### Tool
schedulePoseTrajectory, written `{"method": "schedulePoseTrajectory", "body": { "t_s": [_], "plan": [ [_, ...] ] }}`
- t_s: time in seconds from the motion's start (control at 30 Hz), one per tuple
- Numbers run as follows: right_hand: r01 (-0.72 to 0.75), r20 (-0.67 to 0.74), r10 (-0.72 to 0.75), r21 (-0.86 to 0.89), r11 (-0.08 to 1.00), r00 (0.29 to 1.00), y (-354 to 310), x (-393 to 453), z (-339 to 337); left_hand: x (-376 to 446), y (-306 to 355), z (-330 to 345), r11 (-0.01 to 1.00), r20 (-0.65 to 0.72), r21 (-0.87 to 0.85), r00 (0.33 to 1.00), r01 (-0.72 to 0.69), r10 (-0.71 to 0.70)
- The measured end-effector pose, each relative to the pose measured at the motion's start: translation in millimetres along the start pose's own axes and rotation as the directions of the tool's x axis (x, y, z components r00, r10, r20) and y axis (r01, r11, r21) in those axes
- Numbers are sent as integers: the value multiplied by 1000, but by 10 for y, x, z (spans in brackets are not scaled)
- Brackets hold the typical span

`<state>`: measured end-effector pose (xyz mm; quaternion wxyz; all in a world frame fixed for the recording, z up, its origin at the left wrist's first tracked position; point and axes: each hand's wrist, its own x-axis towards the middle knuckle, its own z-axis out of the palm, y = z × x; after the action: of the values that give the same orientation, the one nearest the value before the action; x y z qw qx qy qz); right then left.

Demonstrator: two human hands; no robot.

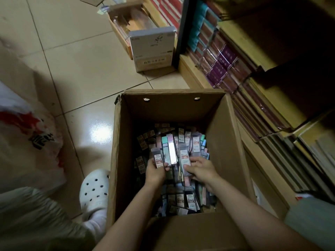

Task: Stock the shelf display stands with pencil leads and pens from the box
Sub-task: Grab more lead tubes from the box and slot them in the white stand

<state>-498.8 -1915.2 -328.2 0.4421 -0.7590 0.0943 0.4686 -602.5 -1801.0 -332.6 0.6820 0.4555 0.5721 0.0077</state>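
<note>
An open cardboard box (123, 142) stands on the tiled floor, its bottom covered with several loose pencil lead packs (183, 198) in clear, green and pink cases with white labels. Both my arms reach down into it. My left hand (154, 171) grips a small fan of lead packs (164, 156) held upright. My right hand (201, 169) lies just to the right, its fingers curled round another lead pack (184, 159) on top of the pile.
A bookshelf (253, 87) packed with wrapped notebooks runs along the right of the box. A white carton (152, 49) and an open cardboard tray (126, 20) sit on the floor behind. A plastic bag (27, 138) lies left; my white clog (94, 189) stands beside the box.
</note>
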Motion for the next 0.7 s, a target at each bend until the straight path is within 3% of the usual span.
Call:
{"method": "schedulePoseTrajectory", "body": {
  "t_s": [0.2,0.33,0.43,0.53,0.7],
  "plan": [
    [34,151,-26,-50,998,988,176,-256,199,-242,-98,-37,999,138,-25,990,-35,39],
    [105,207,-82,-104,989,975,73,-261,234,-238,-63,-48,995,56,-75,995,-73,77],
    [141,68,-127,-276,951,990,-17,-134,111,-180,-29,-90,995,7,-78,998,-57,58],
    [165,-130,-271,-528,833,954,-12,49,20,-127,-32,-104,998,4,-7,998,-60,60],
    [144,-127,-325,-707,692,937,23,181,265,-28,-100,-85,998,0,35,999,-54,54]
  ]
}}
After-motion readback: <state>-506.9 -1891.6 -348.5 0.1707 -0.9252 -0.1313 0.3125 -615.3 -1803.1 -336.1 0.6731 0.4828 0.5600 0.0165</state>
